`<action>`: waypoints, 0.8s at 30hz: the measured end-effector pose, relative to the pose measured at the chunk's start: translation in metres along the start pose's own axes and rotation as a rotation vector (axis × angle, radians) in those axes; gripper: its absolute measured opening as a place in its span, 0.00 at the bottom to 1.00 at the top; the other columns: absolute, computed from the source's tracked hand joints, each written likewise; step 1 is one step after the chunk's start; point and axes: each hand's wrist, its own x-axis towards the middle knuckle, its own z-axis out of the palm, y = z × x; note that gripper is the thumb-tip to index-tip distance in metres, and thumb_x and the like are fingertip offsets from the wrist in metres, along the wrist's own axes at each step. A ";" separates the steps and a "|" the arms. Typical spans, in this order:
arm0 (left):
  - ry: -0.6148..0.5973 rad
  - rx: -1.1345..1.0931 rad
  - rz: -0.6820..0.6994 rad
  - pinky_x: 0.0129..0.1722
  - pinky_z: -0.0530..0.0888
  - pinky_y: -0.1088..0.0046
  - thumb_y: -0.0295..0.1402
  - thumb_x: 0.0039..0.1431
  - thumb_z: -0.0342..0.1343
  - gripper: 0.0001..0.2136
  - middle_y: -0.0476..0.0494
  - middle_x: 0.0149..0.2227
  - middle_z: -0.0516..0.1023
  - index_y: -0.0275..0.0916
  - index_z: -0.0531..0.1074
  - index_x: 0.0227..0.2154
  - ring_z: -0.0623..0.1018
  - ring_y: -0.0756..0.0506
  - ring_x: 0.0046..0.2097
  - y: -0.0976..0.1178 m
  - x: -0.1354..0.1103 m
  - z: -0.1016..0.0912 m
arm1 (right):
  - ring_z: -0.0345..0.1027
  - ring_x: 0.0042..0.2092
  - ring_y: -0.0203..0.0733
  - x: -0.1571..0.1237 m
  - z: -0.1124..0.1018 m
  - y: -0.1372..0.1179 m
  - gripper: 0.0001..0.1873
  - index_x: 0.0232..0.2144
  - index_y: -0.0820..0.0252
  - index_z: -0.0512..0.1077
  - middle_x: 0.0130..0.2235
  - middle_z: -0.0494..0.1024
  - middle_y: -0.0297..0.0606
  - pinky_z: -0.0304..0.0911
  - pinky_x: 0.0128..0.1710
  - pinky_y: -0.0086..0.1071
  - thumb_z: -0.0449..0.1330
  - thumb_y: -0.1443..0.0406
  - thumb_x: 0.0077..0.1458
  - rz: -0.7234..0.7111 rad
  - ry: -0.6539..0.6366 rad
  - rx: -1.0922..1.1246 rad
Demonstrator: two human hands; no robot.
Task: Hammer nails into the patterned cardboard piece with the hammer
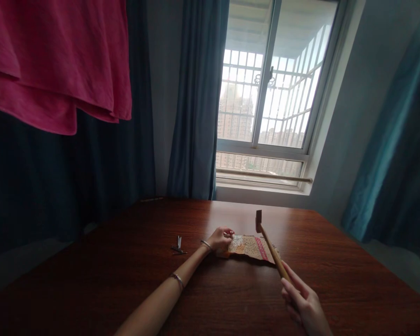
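Note:
My right hand (pixel 303 301) grips the wooden handle of a small hammer (pixel 268 242), whose dark head is raised above the table. My left hand (pixel 221 239) rests closed at the left edge of a patterned orange sheet (pixel 250 247) lying flat on the wooden table (pixel 126 280); its fingers pinch something small that I cannot make out. The hammer head hangs above the sheet's far right part, apart from my left hand.
A few thin metal tools or nails (pixel 178 246) lie on the table left of my left hand. A window (pixel 266 93) with blue curtains is behind the table. Pink cloth (pixel 56 60) hangs at the upper left.

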 end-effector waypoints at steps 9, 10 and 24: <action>0.077 0.009 -0.072 0.42 0.69 0.75 0.22 0.42 0.47 0.18 0.44 0.35 0.78 0.34 0.75 0.36 0.74 0.47 0.39 0.003 -0.001 -0.001 | 0.72 0.41 0.48 0.035 -0.086 0.020 0.36 0.51 0.69 0.66 0.39 0.78 0.45 0.67 0.36 0.30 0.58 0.54 0.42 -0.150 0.359 -0.496; 0.090 0.021 -0.065 0.42 0.69 0.75 0.23 0.43 0.48 0.16 0.44 0.35 0.78 0.34 0.75 0.35 0.74 0.47 0.40 0.003 -0.001 -0.001 | 0.69 0.46 0.50 0.038 -0.095 0.023 0.35 0.51 0.69 0.66 0.43 0.77 0.46 0.65 0.43 0.32 0.58 0.54 0.42 -0.145 0.370 -0.533; 0.086 0.034 -0.005 0.35 0.70 0.76 0.30 0.44 0.54 0.07 0.45 0.29 0.76 0.33 0.73 0.26 0.74 0.48 0.33 0.000 -0.002 0.001 | 0.69 0.47 0.53 0.039 -0.118 0.023 0.37 0.49 0.71 0.68 0.42 0.77 0.47 0.65 0.47 0.36 0.58 0.53 0.37 -0.040 0.374 -0.588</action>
